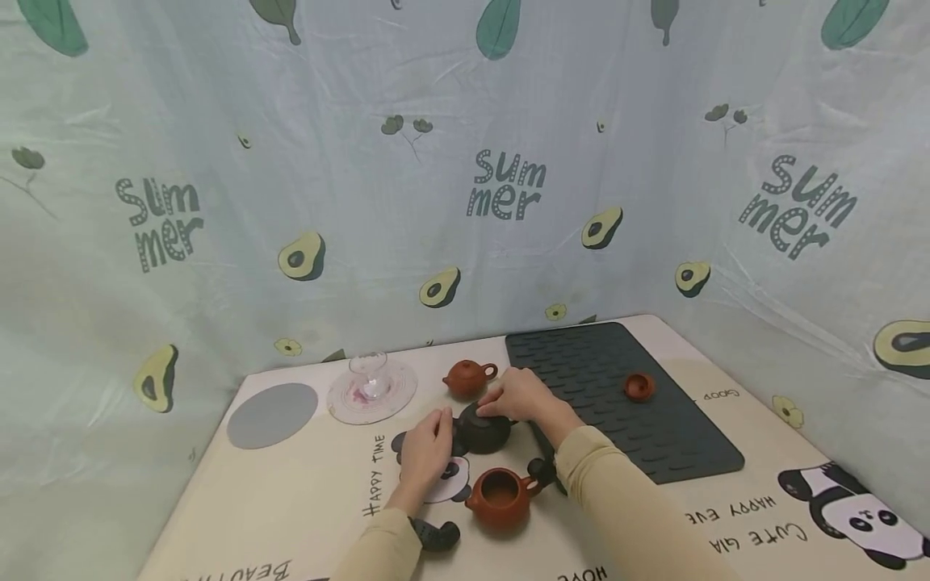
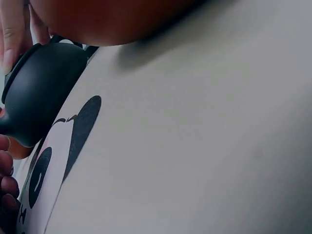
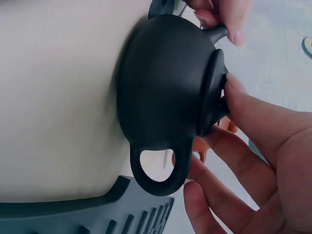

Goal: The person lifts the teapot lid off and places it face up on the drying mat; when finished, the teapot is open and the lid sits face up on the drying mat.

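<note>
A black teapot (image 1: pixel 485 432) with its lid (image 3: pixel 213 92) on stands at the middle of the table. My right hand (image 1: pixel 519 397) is over its top, pinching the lid, with the thumb at the knob in the right wrist view. At the opposite side, my left hand (image 1: pixel 425 448) has its fingers and thumb at the spout (image 3: pixel 216 33) and seems to pinch it; the exact contact is partly hidden. Nearer to me sits a reddish-brown clay teapot (image 1: pixel 501 508), lidless, its opening facing up. Behind the black one stands a lidded reddish-brown teapot (image 1: pixel 467 379).
A dark ridged mat (image 1: pixel 581 363) lies on the right, bearing a small round reddish-brown clay piece (image 1: pixel 639 387). At the back left, a clear glass (image 1: pixel 370 375) stands on a patterned round mat (image 1: pixel 349 410). A grey oval mat (image 1: pixel 272 415) lies farther left. Printed curtains surround the table.
</note>
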The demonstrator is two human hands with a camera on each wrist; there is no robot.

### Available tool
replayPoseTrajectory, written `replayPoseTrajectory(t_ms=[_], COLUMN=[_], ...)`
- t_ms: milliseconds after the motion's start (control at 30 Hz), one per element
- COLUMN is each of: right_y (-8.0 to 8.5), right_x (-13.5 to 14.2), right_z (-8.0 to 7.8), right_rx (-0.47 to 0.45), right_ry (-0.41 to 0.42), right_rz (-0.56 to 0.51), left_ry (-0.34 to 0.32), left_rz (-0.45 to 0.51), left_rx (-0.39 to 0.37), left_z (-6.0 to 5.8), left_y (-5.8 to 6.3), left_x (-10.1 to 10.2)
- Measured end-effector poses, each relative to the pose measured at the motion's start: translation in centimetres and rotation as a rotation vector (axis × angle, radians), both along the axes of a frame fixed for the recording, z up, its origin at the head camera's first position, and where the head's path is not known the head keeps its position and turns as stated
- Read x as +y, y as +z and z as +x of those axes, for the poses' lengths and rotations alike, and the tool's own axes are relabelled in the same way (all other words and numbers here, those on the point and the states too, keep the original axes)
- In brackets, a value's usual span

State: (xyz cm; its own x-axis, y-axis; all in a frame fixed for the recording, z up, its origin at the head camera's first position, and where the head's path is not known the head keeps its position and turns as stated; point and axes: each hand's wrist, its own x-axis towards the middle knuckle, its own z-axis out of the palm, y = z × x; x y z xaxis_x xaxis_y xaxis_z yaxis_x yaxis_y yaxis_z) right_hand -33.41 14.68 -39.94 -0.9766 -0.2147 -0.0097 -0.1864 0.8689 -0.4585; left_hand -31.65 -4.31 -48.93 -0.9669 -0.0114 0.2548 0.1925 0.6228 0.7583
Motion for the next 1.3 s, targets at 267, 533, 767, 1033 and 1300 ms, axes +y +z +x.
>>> replayPoseTrajectory(t_ms=[267,533,767,1033,1300], right_y=[0.3,0.5,0.8,-0.3,-0.1], right_x=[0.1,0.7,0.9,0.1,0.1], right_z=[-0.1,-0.1,-0.4,-0.2,-0.7], right_rx=[-0.012,-0.024,0.018,0.038,0.054], right_ry=[0.016,0.049,0.084,0.116,0.119], right_rz=[0.031,0.024,0.009,0.030,0.052], left_ry=[-0.010,-0.030,-0.033,-0.040,-0.047], left_rz=[0.080,0.068,0.102,0.136,0.131], left_rx=[0.000,0.004,0.006,-0.066,-0.059], left_z=[0.1,0.5,0.2,1.0,0.4], left_y=[0.0,0.1,0.7,0.0,0.4], left_x=[0.1,0.3,0.4,-0.5,-0.7])
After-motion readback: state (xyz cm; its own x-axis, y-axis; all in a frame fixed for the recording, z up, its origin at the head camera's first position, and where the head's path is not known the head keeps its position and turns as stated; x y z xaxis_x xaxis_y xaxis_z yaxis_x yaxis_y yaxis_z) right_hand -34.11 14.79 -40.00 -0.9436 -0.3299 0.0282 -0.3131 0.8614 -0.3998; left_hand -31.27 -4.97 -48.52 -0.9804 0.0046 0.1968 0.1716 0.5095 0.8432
